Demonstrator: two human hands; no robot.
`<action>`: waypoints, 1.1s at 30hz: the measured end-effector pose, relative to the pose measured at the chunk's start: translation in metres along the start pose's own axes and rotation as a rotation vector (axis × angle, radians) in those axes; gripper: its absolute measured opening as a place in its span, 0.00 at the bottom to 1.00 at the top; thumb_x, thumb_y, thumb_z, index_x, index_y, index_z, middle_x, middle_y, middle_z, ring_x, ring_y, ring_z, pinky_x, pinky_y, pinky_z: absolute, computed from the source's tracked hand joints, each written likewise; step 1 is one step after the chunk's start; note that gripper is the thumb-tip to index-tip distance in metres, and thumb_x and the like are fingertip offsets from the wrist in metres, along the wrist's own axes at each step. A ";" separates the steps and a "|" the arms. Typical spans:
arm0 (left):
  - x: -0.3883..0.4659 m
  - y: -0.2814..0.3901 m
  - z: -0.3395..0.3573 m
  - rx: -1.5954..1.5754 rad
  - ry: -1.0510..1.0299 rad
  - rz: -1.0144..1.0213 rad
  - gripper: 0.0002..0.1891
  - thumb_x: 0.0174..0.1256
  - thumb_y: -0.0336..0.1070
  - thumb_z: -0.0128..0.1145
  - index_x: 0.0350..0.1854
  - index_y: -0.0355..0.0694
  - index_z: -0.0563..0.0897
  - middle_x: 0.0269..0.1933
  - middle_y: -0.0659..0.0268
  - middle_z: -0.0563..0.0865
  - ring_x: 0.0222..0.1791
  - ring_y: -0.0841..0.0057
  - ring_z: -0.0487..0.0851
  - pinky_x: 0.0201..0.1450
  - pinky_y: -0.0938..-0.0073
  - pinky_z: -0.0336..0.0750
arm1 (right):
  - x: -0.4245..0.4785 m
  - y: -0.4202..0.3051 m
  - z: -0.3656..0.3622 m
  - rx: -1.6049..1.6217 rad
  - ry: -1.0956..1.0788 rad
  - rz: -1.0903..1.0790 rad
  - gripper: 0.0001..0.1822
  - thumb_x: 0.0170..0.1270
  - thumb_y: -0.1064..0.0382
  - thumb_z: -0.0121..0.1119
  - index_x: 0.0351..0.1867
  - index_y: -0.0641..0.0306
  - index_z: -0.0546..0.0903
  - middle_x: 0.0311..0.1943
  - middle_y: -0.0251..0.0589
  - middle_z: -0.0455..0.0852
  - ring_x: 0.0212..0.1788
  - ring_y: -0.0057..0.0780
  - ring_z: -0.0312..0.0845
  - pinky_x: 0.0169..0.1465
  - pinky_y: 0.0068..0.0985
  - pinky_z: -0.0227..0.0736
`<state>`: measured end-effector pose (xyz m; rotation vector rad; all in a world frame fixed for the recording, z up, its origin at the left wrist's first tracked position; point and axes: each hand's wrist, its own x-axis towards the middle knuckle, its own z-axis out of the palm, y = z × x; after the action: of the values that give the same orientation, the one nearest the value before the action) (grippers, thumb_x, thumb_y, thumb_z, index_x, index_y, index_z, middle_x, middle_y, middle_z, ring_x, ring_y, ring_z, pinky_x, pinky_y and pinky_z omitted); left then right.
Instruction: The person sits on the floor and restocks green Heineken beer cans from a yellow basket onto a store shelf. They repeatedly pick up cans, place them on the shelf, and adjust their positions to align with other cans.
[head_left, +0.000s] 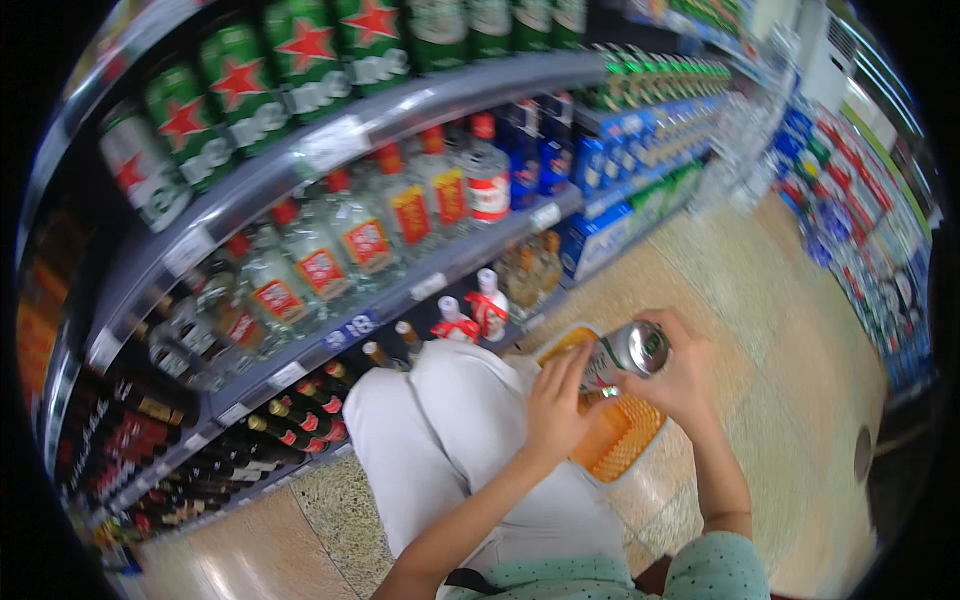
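Note:
A silver and green beverage can (627, 352) is held tilted between both hands, its metal end towards me. My right hand (679, 367) curls around the end of the can. The fingers of my left hand (561, 397) rest against the can's other side. Below the hands an orange plastic basket (626, 442) stands on the tiled floor, partly hidden by the can, the hands and my knees. A small shiny green and silver item (610, 391) shows beside the left thumb; what it is cannot be told.
Shelves (450, 262) on the left hold large green beer cans (311, 49), clear glass liquor bottles (367, 244) and dark bottles (300, 420). Blue drink packs (600, 232) stand farther back. Stacked packaged goods (855, 210) line the right side. Light-coloured trousers (450, 420) cover my bent legs.

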<state>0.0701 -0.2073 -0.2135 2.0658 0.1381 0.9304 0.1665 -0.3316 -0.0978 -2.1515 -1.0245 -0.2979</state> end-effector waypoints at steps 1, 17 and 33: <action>0.004 0.005 -0.011 0.017 0.047 0.032 0.40 0.49 0.40 0.77 0.67 0.35 0.76 0.61 0.55 0.82 0.60 0.54 0.79 0.62 0.57 0.74 | 0.006 -0.016 -0.003 0.014 -0.003 -0.043 0.30 0.34 0.60 0.79 0.45 0.61 0.83 0.37 0.42 0.86 0.38 0.41 0.87 0.41 0.31 0.80; -0.015 0.052 -0.232 0.402 0.489 0.157 0.44 0.35 0.38 0.80 0.64 0.36 0.79 0.60 0.57 0.85 0.60 0.62 0.83 0.68 0.54 0.70 | 0.049 -0.219 0.029 0.285 -0.129 -0.790 0.32 0.34 0.56 0.82 0.47 0.58 0.85 0.35 0.37 0.82 0.33 0.38 0.83 0.36 0.32 0.76; 0.067 0.049 -0.432 0.715 0.921 0.563 0.41 0.34 0.24 0.77 0.62 0.37 0.79 0.56 0.55 0.87 0.57 0.52 0.85 0.74 0.44 0.67 | 0.129 -0.376 0.130 0.889 0.139 -1.052 0.45 0.38 0.71 0.79 0.66 0.58 0.78 0.60 0.44 0.84 0.58 0.45 0.80 0.58 0.35 0.78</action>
<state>-0.1777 0.0723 0.0193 2.1353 0.4328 2.4252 -0.0422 -0.0075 0.0642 -0.6849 -1.7123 -0.3602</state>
